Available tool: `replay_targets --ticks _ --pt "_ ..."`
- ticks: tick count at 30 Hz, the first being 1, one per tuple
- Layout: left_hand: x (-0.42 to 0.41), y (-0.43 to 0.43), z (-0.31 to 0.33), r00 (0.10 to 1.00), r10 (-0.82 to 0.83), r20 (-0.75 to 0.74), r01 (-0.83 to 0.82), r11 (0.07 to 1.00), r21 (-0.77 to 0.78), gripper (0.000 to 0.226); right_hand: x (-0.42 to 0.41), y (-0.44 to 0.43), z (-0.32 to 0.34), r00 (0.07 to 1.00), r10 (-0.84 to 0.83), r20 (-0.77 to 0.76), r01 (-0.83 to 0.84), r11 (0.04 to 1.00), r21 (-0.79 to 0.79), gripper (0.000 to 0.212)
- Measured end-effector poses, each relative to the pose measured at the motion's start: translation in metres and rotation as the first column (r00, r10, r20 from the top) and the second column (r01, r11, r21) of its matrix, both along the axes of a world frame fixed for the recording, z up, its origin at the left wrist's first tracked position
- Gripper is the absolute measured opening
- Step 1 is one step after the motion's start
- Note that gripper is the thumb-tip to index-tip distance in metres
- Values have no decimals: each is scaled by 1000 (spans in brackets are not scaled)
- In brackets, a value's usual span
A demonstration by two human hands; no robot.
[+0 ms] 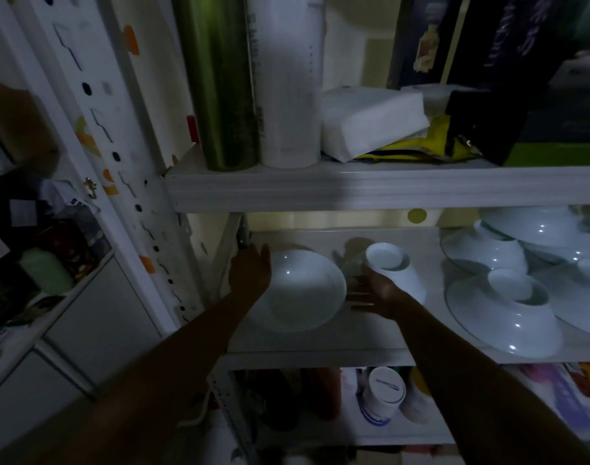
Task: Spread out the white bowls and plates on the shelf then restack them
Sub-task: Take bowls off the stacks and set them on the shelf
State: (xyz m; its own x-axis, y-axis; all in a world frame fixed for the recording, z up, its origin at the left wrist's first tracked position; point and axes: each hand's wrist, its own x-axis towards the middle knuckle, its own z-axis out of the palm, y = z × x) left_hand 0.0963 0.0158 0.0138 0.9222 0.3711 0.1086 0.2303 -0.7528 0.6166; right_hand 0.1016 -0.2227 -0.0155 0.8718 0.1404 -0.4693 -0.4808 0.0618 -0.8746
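Note:
A white plate (pixel 300 290) lies on the left of the middle shelf (pixel 320 359). My left hand (pixel 251 271) rests at its left rim, fingers loosely apart; whether it grips the rim is unclear. My right hand (pixel 375 292) holds a small white bowl (pixel 395 268), tilted with its foot toward me, just right of the plate. Further right stand several upturned white bowls: a large one at the front (pixel 503 317), another behind it (pixel 484 246), and more at the back right (pixel 535 223).
The upper shelf carries a green roll (pixel 219 78), a white roll (pixel 286 78), a white napkin pack (pixel 370 122) and dark boxes (pixel 488 122). The perforated shelf post (pixel 146 203) stands left. Jars and a white container (pixel 385 394) sit on the shelf below.

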Motion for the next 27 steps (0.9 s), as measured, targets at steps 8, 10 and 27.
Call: replay_targets --ticks 8,10,27 --pt "27 -107 -2 857 -516 8 472 791 389 58 26 -96 13 990 -122 71 120 992 30 48" --pt "31 -144 -7 790 -614 14 561 731 387 54 29 -118 9 986 -150 73 154 987 -50 41" --pt "64 -239 -5 822 -513 -248 548 831 95 28 70 -197 7 987 -20 159 48 984 -173 46"
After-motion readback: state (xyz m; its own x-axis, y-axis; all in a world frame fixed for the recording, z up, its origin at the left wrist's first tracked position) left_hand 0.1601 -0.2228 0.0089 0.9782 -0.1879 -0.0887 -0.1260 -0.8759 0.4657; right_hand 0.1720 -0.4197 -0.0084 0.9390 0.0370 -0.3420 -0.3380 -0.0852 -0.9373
